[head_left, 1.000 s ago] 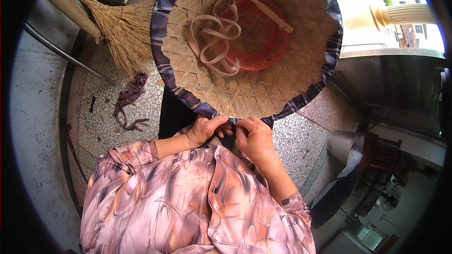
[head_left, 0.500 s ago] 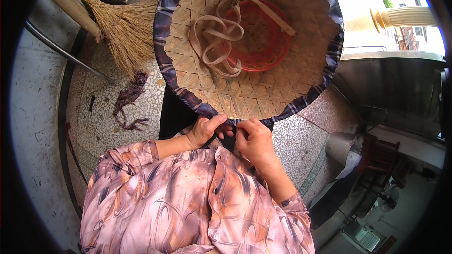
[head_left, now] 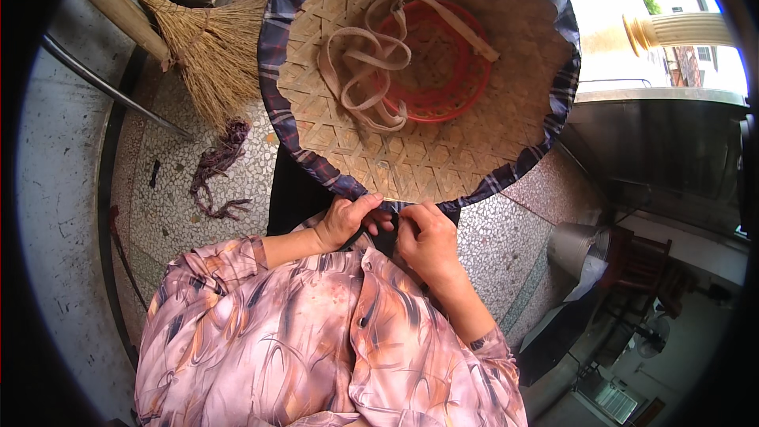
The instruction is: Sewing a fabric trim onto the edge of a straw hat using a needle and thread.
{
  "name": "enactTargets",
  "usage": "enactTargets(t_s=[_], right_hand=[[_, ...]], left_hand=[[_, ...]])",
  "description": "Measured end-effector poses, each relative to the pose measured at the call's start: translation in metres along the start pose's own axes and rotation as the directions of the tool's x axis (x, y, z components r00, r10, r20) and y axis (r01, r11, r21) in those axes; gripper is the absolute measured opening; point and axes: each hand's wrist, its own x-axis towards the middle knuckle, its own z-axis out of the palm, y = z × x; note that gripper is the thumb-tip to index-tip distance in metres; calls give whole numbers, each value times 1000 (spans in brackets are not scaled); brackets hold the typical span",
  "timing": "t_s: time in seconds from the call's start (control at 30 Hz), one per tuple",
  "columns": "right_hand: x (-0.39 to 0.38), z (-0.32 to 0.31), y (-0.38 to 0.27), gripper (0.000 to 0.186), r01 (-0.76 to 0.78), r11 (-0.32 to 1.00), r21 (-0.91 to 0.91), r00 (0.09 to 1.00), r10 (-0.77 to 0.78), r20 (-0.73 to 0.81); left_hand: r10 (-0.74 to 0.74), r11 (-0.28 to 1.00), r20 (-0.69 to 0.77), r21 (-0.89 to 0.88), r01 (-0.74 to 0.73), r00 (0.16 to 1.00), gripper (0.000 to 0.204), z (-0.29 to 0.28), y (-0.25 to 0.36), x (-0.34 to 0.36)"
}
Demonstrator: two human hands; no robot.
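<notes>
Here, our left hand (head_left: 344, 221) pinches the plaid edging (head_left: 312, 162) of the basket (head_left: 466, 154). Our right hand (head_left: 431, 243) is closed beside it, contents hidden.

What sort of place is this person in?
Hard to be sure, but perhaps a porch or open-fronted work area: there is a straw broom by a speckled floor, and a pale column in bright daylight beyond.
</notes>
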Motion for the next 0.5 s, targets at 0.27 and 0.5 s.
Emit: enactTargets(t_s=[0.27, 0.5], right_hand=[[0, 1, 2, 4, -14, 1000, 21, 1000, 14, 1], [0, 6, 3, 4, 13, 1000, 7, 1000, -13, -12]], left_hand=[[-70, 997, 13, -39, 70, 997, 22, -1, 4, 0], [133, 984, 25, 116, -135, 991, 20, -1, -6, 0]])
